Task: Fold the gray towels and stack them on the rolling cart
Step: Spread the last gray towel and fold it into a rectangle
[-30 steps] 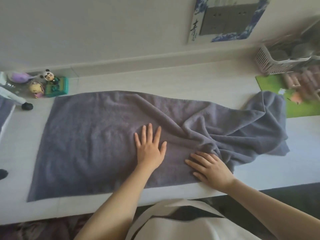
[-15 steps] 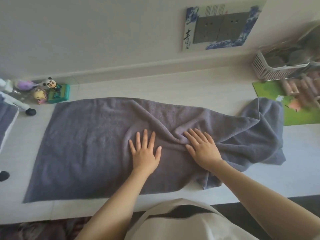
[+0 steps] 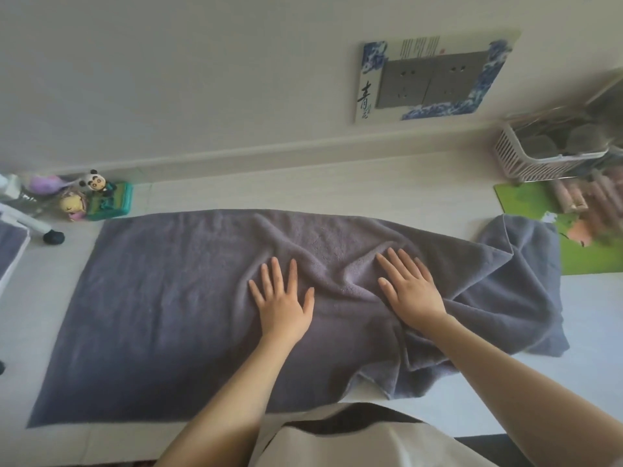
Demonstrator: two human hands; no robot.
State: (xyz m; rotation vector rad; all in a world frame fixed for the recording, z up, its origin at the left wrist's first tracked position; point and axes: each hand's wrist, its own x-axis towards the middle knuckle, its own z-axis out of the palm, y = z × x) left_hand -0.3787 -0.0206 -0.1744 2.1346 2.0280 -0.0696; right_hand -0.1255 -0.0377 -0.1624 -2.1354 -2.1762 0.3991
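A large gray towel [image 3: 161, 298] lies spread across the white table [image 3: 371, 193]. Its left half is flat; its right half is creased and bunched, with a folded-over corner at the far right. My left hand [image 3: 281, 301] rests flat on the towel's middle, fingers spread. My right hand [image 3: 409, 288] lies palm down on the creases just to the right of it, fingers apart. Neither hand grips the cloth. At the left edge, a sliver of another gray towel [image 3: 10, 247] shows on a white frame.
Small toy figures and a green box [image 3: 101, 200] stand at the back left, near a dark caster wheel [image 3: 54, 237]. A white basket [image 3: 553, 153] and a green mat [image 3: 573, 230] with pink rolls sit at the back right. A wall with outlets runs behind.
My right hand has moved from the towel's near edge up and away onto the central creases. My left hand has stayed in place on the towel.
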